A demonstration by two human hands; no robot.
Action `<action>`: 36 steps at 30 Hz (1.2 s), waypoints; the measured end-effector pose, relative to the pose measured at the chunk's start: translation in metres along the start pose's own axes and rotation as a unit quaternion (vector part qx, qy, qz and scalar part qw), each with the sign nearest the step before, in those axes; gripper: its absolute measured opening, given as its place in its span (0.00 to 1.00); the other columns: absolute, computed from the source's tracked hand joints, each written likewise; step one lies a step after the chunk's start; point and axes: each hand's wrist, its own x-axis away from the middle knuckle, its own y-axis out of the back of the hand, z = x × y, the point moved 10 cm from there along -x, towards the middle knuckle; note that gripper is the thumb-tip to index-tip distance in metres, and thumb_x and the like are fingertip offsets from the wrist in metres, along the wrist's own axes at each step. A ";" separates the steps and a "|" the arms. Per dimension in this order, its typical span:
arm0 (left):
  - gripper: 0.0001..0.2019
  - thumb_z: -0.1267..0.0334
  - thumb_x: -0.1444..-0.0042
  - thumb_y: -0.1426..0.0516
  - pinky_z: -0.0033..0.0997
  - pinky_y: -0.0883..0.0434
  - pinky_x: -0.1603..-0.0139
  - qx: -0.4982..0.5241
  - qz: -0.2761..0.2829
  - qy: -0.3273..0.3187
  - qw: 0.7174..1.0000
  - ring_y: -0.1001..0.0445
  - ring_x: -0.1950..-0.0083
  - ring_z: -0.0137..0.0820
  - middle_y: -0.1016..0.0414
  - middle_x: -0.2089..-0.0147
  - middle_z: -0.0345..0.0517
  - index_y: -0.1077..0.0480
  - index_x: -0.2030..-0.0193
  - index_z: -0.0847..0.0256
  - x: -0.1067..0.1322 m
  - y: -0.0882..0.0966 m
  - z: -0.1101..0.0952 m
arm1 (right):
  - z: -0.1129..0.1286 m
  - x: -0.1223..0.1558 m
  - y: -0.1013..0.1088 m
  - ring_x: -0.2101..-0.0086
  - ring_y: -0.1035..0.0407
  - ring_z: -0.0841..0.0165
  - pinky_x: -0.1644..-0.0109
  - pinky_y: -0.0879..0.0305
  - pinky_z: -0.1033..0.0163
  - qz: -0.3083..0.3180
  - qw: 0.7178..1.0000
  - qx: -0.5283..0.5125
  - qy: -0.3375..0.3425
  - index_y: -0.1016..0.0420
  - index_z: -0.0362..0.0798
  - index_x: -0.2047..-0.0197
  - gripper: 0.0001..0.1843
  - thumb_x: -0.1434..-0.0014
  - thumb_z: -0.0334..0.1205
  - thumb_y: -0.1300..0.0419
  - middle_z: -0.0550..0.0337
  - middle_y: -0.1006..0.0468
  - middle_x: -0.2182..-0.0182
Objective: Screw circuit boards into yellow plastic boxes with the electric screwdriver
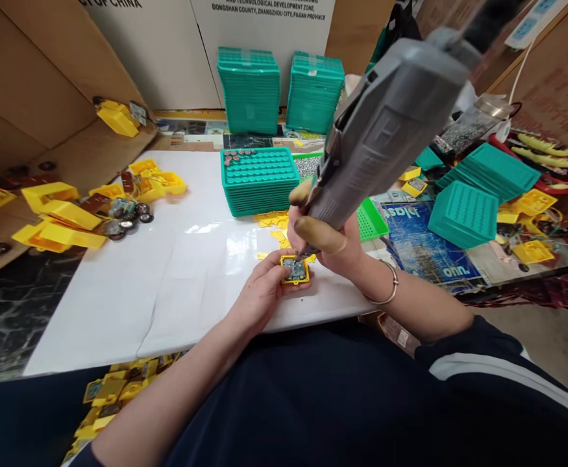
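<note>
My left hand [263, 283] is closed round a small yellow plastic case [295, 280], its thumb on the near-left rim. Inside the case sits a green circuit board [292, 267]. My right hand [335, 243] grips a large grey electric screwdriver [378, 130], with finger cots on some fingers. The tool slants down to the left, and its tip is at the circuit board; whether it touches a screw is too small to tell. Thin yellow plastic pieces [278, 220] lie on the white table just beyond my hands.
A stack of teal trays [260, 188] holds small round parts on top. Behind it stand more teal stacks [248, 91]. Yellow housings with wires [69, 217] lie at left. A green basket [372, 220] and tilted teal trays [463, 214] are at right. Yellow cases [113, 395] fill the space below the table.
</note>
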 end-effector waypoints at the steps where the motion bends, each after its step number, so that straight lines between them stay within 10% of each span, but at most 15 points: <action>1: 0.13 0.69 0.49 0.41 0.45 0.24 0.52 0.005 -0.002 0.005 1.000 0.21 0.57 0.38 0.22 0.58 0.47 0.29 0.55 0.64 0.000 -0.001 0.000 | 0.001 -0.001 -0.001 0.77 0.34 0.71 0.74 0.31 0.62 0.009 1.000 -0.020 0.003 0.33 0.50 0.73 0.24 0.53 0.64 0.37 0.61 0.31 0.75; 4: 0.14 0.70 0.49 0.41 0.45 0.26 0.48 0.029 -0.009 0.019 0.999 0.21 0.56 0.39 0.22 0.56 0.52 0.31 0.54 0.66 0.003 -0.004 -0.002 | 0.013 -0.007 0.010 0.78 0.36 0.74 0.75 0.32 0.63 0.009 0.995 -0.083 0.049 0.32 0.50 0.71 0.22 0.53 0.61 0.35 0.62 0.31 0.72; 9: 0.15 0.67 0.49 0.39 0.37 0.23 0.56 0.049 -0.034 0.024 0.998 0.20 0.57 0.38 0.23 0.58 0.51 0.34 0.55 0.63 0.016 0.007 -0.014 | 0.043 -0.001 0.085 0.64 0.27 0.66 0.55 0.29 0.54 -0.192 0.960 -0.007 0.202 0.26 0.57 0.59 0.16 0.49 0.53 0.35 0.61 0.26 0.64; 13: 0.17 0.61 0.53 0.36 0.18 0.41 0.84 0.004 -0.101 -0.007 0.995 0.34 0.79 0.22 0.32 0.73 0.35 0.35 0.58 0.60 0.029 0.035 -0.033 | 0.101 0.064 0.105 0.39 0.40 0.55 0.42 0.40 0.47 -0.364 0.802 0.178 0.439 0.30 0.70 0.44 0.28 0.50 0.53 0.35 0.67 0.28 0.45; 16: 0.13 0.58 0.52 0.39 0.18 0.48 0.86 0.017 -0.090 -0.007 0.996 0.42 0.81 0.19 0.36 0.74 0.34 0.36 0.63 0.61 0.032 0.038 -0.038 | 0.118 0.056 0.049 0.50 0.30 0.60 0.49 0.34 0.52 -0.211 0.792 0.329 0.469 0.29 0.71 0.44 0.26 0.46 0.42 0.36 0.66 0.23 0.53; 18: 0.12 0.58 0.50 0.41 0.19 0.45 0.84 0.025 -0.059 0.000 0.998 0.41 0.79 0.21 0.37 0.73 0.35 0.34 0.62 0.61 0.031 0.033 -0.038 | 0.091 0.010 0.002 0.60 0.27 0.64 0.55 0.32 0.56 -0.012 0.853 0.385 0.353 0.25 0.63 0.49 0.18 0.40 0.35 0.42 0.61 0.21 0.61; 21: 0.15 0.59 0.48 0.42 0.22 0.37 0.80 0.035 -0.024 -0.008 0.999 0.35 0.74 0.25 0.35 0.72 0.37 0.34 0.54 0.61 0.031 0.028 -0.040 | 0.040 -0.058 -0.040 0.60 0.29 0.64 0.56 0.35 0.59 0.117 0.852 0.462 0.218 0.22 0.50 0.55 0.14 0.37 0.33 0.48 0.56 0.23 0.60; 30: 0.12 0.58 0.47 0.44 0.23 0.37 0.83 0.059 -0.017 -0.005 0.998 0.39 0.80 0.21 0.27 0.63 0.44 0.34 0.57 0.60 0.043 0.045 -0.042 | -0.038 -0.154 -0.090 0.60 0.31 0.62 0.59 0.40 0.60 0.242 0.732 0.621 0.142 0.21 0.46 0.61 0.10 0.39 0.32 0.44 0.51 0.22 0.59; 36: 0.18 0.62 0.46 0.41 0.44 0.26 0.54 0.070 -0.005 -0.011 0.997 0.21 0.59 0.41 0.24 0.58 0.49 0.37 0.49 0.60 0.043 0.043 -0.039 | -0.029 -0.153 -0.085 0.62 0.30 0.63 0.59 0.38 0.60 0.208 0.764 0.593 0.145 0.23 0.44 0.63 0.11 0.40 0.28 0.48 0.50 0.21 0.62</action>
